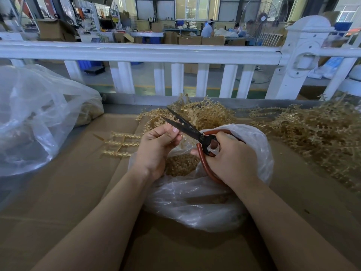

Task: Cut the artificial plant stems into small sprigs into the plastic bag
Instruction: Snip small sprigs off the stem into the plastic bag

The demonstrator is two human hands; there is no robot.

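your left hand (156,147) pinches a short piece of stem (176,119) right at the blades, fingers (172,132) curled together on it; the piece is so small that little of it shows past your fingertips. your right hand (230,159) grips the scissors (187,128) through their red-brown loop handles, fingers clamped round them, and the dark blades stand apart with the stem between them. both hands hang over the mouth of the plastic bag (195,202), which lies on the cardboard-covered counter (68,192) and already holds a heap of cut sprigs (179,165).

the stems look like thin moulded plastic, tan and studded with little knobs. judge them very light, springy rather than limp, and likely to flick away when snipped. so hold close to the cut, as you do, and keep the cut above the bag's opening so the pieces drop in. the knobs should give your fingertips some purchase.

a flat uncut piece (121,143) lies just left of your left hand, a tangle (203,112) sits behind the scissors, and a larger pile of stems (316,133) lies to the right. these tangles probably snag on each other, so draw one branch out by its main rib. the bag film is soft and slack; its rim may fold shut.
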